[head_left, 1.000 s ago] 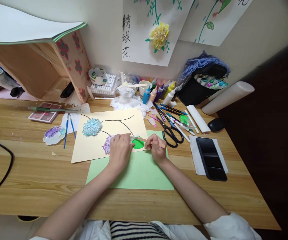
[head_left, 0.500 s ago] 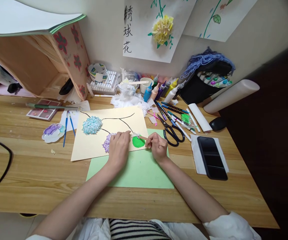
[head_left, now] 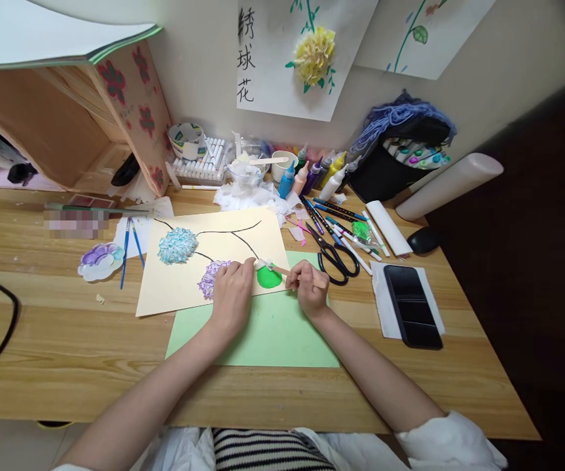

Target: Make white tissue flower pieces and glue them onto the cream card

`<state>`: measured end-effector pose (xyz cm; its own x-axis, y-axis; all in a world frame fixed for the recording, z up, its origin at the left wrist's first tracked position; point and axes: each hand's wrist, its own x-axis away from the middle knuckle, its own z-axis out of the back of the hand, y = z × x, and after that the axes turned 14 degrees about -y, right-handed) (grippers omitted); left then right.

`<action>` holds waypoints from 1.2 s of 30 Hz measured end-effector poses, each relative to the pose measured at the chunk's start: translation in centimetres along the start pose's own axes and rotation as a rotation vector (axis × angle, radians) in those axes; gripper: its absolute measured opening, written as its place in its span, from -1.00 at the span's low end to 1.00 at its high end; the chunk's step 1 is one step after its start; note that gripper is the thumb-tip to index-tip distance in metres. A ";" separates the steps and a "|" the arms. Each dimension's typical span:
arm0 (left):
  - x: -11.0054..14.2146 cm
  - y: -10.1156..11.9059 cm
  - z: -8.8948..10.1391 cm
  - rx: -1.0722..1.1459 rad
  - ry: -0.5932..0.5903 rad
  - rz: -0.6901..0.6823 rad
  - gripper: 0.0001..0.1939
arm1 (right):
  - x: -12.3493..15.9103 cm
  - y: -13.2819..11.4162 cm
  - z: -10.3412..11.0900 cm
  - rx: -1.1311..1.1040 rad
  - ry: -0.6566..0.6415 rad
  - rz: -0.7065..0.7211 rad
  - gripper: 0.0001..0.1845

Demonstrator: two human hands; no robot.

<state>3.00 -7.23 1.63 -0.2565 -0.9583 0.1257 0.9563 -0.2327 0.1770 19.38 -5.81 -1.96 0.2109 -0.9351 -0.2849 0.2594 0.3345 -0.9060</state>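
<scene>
My right hand (head_left: 308,288) is closed around a wooden craft stick (head_left: 279,269). Some white paste-like stuff (head_left: 263,263) is at the stick's far end, touching the top of a green round patch (head_left: 269,277) on the cream paper (head_left: 169,291). My left hand (head_left: 232,294) lies on that paper, fingers down, partly covering a textured purple flower (head_left: 209,280); its thumb side is close to the white stuff. Up and left is a textured blue flower (head_left: 178,246), joined by drawn dark branches. A light green sheet (head_left: 272,337) lies underneath.
Black-handled scissors (head_left: 338,261), markers (head_left: 334,212) and paint bottles (head_left: 306,176) crowd the area beyond my right hand. A phone (head_left: 414,307) lies on tissue at right. Left are a paint palette (head_left: 99,260) and brushes (head_left: 125,255). A bowl (head_left: 247,172) stands at the back.
The white stuff at the stick's tip has spread slightly over the green patch's top edge. Both hands stay nearly in place; the whole view has shifted a little.
</scene>
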 end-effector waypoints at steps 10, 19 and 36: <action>0.1 0.0 0.2 -0.009 -0.031 0.009 -0.69 | -0.5 -0.1 -0.3 0.035 -0.066 -0.048 -0.52; 0.1 0.0 0.0 -0.029 -0.023 0.014 -0.66 | -0.2 -0.4 -0.1 -0.026 0.041 0.008 -0.47; 0.1 0.1 0.3 -0.012 -0.049 0.012 -0.70 | -5.0 -3.1 0.6 0.178 -0.284 0.005 -0.47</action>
<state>3.02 -7.31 1.94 -0.2508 -0.9520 0.1754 0.9610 -0.2231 0.1632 18.10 -2.07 2.43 0.4603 -0.8719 -0.1674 0.4136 0.3774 -0.8286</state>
